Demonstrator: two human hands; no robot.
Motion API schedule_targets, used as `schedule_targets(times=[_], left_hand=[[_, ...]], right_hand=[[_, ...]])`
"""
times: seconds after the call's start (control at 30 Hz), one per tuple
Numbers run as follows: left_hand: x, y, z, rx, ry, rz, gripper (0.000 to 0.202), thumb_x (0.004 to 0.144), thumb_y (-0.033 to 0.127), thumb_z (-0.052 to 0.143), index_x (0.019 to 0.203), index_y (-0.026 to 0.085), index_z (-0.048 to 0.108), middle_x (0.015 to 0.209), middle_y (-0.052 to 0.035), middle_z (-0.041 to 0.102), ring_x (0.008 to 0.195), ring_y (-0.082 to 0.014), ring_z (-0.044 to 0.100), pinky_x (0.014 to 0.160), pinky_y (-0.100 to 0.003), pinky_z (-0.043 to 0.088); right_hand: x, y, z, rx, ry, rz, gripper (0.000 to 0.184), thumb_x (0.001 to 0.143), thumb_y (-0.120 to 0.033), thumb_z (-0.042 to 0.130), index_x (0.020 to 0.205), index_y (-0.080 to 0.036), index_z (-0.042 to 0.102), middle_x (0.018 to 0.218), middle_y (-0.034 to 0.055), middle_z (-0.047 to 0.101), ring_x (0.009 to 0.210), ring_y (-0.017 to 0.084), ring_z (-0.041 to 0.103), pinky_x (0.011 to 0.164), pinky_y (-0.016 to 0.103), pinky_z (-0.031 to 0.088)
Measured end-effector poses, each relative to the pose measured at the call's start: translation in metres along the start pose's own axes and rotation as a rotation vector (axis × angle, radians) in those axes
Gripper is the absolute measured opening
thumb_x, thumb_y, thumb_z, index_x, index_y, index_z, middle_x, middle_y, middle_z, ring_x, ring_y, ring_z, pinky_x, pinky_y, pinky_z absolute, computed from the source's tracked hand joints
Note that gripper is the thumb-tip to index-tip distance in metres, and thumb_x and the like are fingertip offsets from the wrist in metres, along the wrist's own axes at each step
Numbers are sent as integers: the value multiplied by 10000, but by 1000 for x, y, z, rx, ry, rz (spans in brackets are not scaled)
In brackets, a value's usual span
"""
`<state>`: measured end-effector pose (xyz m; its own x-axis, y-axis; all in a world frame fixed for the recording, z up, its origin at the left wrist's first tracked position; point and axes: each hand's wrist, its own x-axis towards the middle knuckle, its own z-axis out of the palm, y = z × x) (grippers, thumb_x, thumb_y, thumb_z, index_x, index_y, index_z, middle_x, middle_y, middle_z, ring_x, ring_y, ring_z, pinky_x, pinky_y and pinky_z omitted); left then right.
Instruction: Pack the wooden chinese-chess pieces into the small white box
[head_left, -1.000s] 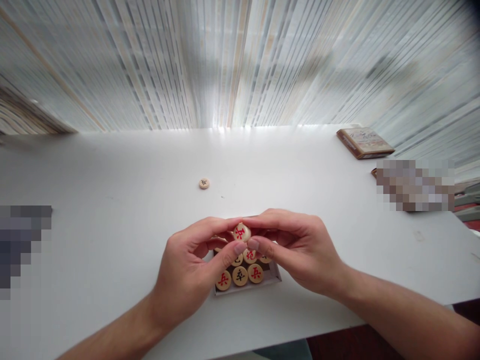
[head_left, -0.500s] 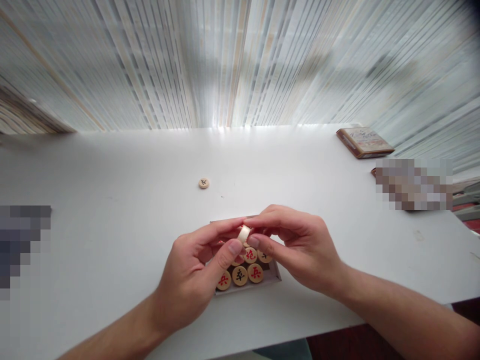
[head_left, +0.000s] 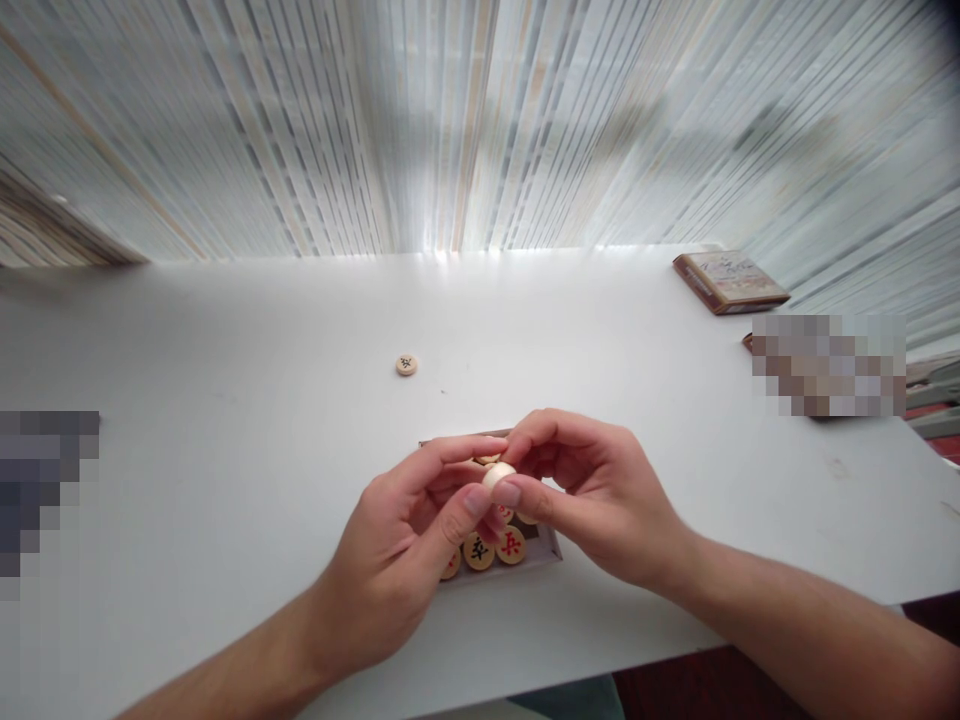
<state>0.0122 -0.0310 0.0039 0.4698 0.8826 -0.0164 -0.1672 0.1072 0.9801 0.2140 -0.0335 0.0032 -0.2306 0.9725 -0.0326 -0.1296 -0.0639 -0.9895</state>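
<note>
Both of my hands meet over a small shallow box (head_left: pixel 553 548) near the table's front edge. My left hand (head_left: pixel 397 560) and my right hand (head_left: pixel 592 490) pinch one round wooden chess piece (head_left: pixel 498 474) between thumbs and forefingers, its plain face turned up. Below them the box holds several round pieces (head_left: pixel 480 551) with red and black characters, partly hidden by my fingers. A single loose piece (head_left: pixel 406 365) with a black character lies farther back on the white table (head_left: pixel 225 420).
A brown flat box (head_left: pixel 729 281) lies at the back right of the table. Blurred-out patches sit at the right (head_left: pixel 829 365) and left (head_left: pixel 45 490) edges. A striped wall rises behind the table.
The held piece has been turned over: its red character faced me a second ago, then it stood on edge, and now the blank face shows. Both hands shifted slightly right.
</note>
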Motion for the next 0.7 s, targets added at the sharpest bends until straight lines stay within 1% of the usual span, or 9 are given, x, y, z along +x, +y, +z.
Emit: schedule_targets(times=[0.13,0.23,0.33,0.4,0.43,0.5,0.57,0.7], left_hand=[[1,1,3,-39,3,24,216,1083,239,678,1256,284,798,1131,-35,828,835,-115,734,794,-208,630],[1,2,3,-76,2,4,195,1073,251,695,1216,280,825,1172,-45,821,817,-114,736,765,-205,631],[1,3,0,-143,-22,-52,196,1083,270,686,1221,290,824,1048,-25,825,807,-111,740,778,-199,628],[1,2,-2,-191,-42,-85,194,1091,287,676,1225,294,816,958,-8,814,806,-109,740,794,-201,622],[1,2,-3,-213,-50,-97,191,1094,294,672,1225,293,811,945,-5,810,804,-110,741,799,-207,621],[1,1,-4,-245,-59,-110,184,1096,301,668,1221,282,801,961,-11,811,790,-115,744,793,-225,623],[2,0,-4,-259,-61,-108,175,1096,304,669,1216,264,789,960,-20,812,772,-121,747,774,-237,623],[3,-1,-4,-282,-73,-105,146,1103,316,658,1187,240,749,947,-29,822,757,-125,763,725,-223,611]], right_hand=[[2,-2,2,143,-56,57,289,876,-410,925,873,-213,714,765,31,784,675,186,747,618,314,615],[5,-5,1,225,-74,87,287,855,-389,943,834,-201,728,780,26,789,661,163,733,608,288,604],[7,-5,-3,244,-55,120,260,828,-353,967,828,-180,773,745,16,770,613,116,654,565,234,532],[7,-3,-5,269,-48,150,248,809,-331,981,826,-176,788,719,8,754,607,102,617,558,214,493],[7,-2,-6,283,-45,168,248,796,-321,990,827,-176,791,711,5,751,608,101,612,560,211,486],[7,-1,-6,300,-34,195,258,761,-307,1011,834,-177,800,726,11,765,614,106,624,568,214,493],[7,-2,-4,295,-16,191,271,731,-306,1028,842,-181,815,755,23,788,619,117,649,569,222,514],[6,-3,-1,240,14,115,261,733,-337,1027,879,-207,854,737,35,804,633,152,701,555,239,558]])
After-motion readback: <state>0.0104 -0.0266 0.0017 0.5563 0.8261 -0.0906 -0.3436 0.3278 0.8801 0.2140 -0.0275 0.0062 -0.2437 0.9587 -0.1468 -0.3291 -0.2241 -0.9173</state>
